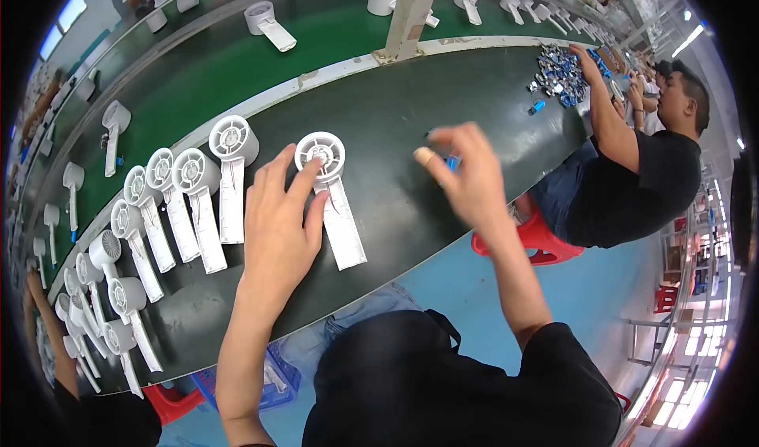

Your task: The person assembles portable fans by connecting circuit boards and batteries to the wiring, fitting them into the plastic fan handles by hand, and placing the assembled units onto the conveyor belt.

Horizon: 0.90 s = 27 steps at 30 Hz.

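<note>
Dark green conveyor desk (395, 123), running long through a busy assembly hall, blue floor below, another worker seated further along to the right beside a heap of small blue parts (560, 74).

Left hand (278, 226) laid flat on the desk, fingers spread and extended, index fingertip resting on the round head of a white fan shell (330, 198). No closed grip there; pressing down rather than pinching. Shell lying face up, round grille end away from the body, flat handle pointing back toward the body and slightly right. Long axis thus roughly in line with the left forearm, handle passing just beside the left palm on its right.

Right hand (470, 177) raised above the desk, well to the right of the shell, thumb and fingertips drawn together on a small blue part (451, 162). Blurred, so how tight the pinch cannot tell exactly, but grip closed on that part. A pale wrap on one fingertip.

From the right grip, the shell head lies to the left and slightly further from the body, with bare desk between. Left hand plainly the nearer of the two, already touching.

To the left of the left hand, a row of finished white shells (190, 202), same lie, heads away, handles toward the body, near but apart from the held one. More shells scattered on the far lane.
</note>
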Tool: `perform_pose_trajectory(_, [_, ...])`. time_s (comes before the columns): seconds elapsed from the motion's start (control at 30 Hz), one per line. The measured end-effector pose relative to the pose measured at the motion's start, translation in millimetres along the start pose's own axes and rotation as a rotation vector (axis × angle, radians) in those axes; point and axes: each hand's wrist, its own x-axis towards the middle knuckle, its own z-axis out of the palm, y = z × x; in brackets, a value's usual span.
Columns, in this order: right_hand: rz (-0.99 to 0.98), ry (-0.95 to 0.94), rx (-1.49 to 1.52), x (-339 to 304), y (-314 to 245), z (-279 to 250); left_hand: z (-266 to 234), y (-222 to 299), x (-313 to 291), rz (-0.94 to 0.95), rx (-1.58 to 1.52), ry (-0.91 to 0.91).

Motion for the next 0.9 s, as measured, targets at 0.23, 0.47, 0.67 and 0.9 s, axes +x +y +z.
perform_pose_trajectory(0.23, [0.205,-0.147,0.140,11.6,29.3,2.4,-6.3,13.2,4.7,-0.097,-0.128,0.096])
perform_pose_trajectory(0.47, [0.388,-0.358,1.356,0.5,-39.0,3.0,4.4,32.1,15.0,-0.082,-0.659,0.125])
perform_pose_trajectory(0.67, [0.315,-0.558,1.417,4.2,-71.6,6.3,-8.2,31.7,1.5,-0.129,-1.090,0.164])
perform_pose_trajectory(0.9, [0.341,-0.480,1.045,0.1,-49.3,18.2,-32.2,24.2,-3.4,-0.355,-0.524,-0.018])
